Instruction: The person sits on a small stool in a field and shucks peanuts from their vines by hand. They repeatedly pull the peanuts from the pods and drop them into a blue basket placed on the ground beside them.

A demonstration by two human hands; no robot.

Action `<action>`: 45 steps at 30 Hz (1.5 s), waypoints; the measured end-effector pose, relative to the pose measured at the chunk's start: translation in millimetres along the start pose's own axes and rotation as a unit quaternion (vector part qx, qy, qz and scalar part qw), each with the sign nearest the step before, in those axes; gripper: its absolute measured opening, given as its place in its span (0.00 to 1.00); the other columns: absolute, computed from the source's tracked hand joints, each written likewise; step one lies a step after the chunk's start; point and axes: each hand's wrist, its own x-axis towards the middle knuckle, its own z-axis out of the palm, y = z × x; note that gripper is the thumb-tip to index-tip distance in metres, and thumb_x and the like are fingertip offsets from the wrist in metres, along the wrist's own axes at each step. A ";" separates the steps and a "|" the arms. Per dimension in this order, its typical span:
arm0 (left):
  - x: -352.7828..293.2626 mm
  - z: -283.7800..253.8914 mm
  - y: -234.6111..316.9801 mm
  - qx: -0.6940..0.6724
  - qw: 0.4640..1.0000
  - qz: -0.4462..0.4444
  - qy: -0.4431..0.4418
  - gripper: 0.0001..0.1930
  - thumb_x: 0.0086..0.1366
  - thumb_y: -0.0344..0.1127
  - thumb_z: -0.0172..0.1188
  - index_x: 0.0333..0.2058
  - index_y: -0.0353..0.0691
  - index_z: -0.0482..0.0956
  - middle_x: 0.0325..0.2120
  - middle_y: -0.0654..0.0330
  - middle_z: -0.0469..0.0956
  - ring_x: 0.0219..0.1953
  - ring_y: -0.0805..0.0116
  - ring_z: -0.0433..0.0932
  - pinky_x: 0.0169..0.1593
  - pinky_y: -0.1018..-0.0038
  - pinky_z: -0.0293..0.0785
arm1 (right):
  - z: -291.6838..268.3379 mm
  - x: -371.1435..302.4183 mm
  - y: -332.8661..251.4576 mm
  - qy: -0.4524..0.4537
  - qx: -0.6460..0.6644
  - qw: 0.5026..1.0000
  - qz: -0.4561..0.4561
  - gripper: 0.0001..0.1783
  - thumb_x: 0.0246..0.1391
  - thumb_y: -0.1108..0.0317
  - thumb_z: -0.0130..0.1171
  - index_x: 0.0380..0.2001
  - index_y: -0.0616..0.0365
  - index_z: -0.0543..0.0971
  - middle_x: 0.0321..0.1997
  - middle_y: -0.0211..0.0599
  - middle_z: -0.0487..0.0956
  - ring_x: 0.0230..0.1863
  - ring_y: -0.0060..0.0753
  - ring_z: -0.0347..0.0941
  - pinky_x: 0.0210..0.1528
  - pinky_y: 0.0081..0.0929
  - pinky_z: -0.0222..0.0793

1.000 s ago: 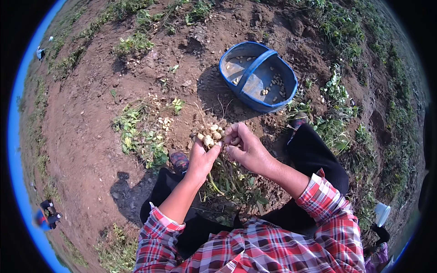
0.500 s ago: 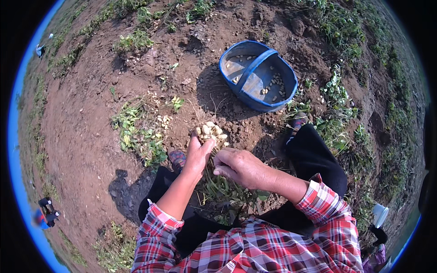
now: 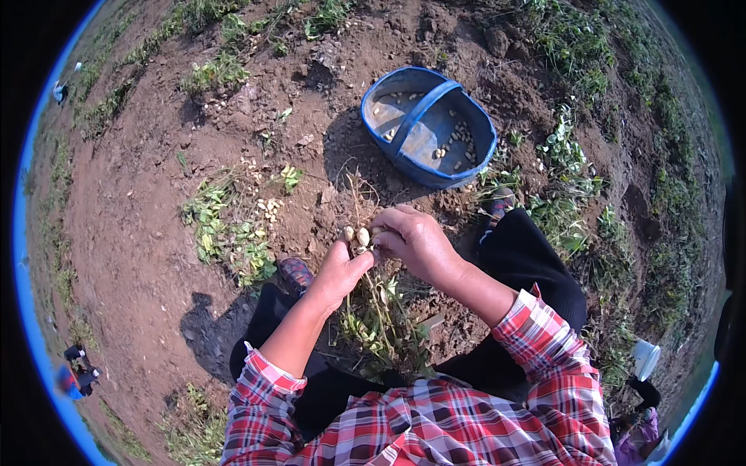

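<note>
My left hand (image 3: 340, 273) is closed around the stems of an uprooted peanut plant (image 3: 382, 314). The plant's leaves hang down between my legs, and thin roots stick up past my fingers. A few pale peanut pods (image 3: 363, 237) show above my left thumb. My right hand (image 3: 418, 242) meets the left one there, its thumb and fingertips pinched at the pods on the plant. The fingers partly cover what they grip. Beyond my hands, a blue basket (image 3: 483, 165) with an arched handle stands on the soil, loose peanuts scattered over its bottom.
Pulled green plants (image 3: 208, 221) lie at the left beside a small pile of peanuts (image 3: 269, 208). Leafy plants (image 3: 563, 155) grow along the right. My shoes flank the working spot. Other people (image 3: 78, 374) are far off at the left and lower right edges.
My right hand has moved forward from the stems to the pods and closed its fingertips there. Fewer pods show above my left hand. The view has shifted slightly.
</note>
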 end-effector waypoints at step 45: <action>6.0 2.3 41.1 0.463 0.843 0.204 0.183 0.27 0.50 0.36 0.67 0.48 0.34 0.70 0.44 0.45 0.71 0.47 0.46 0.74 0.49 0.58 0.73 | -17.9 30.0 -14.9 -0.104 0.278 0.943 0.149 0.11 0.61 0.65 0.51 0.34 0.63 0.73 0.26 0.28 0.75 0.27 0.18 0.70 0.30 0.24 0.68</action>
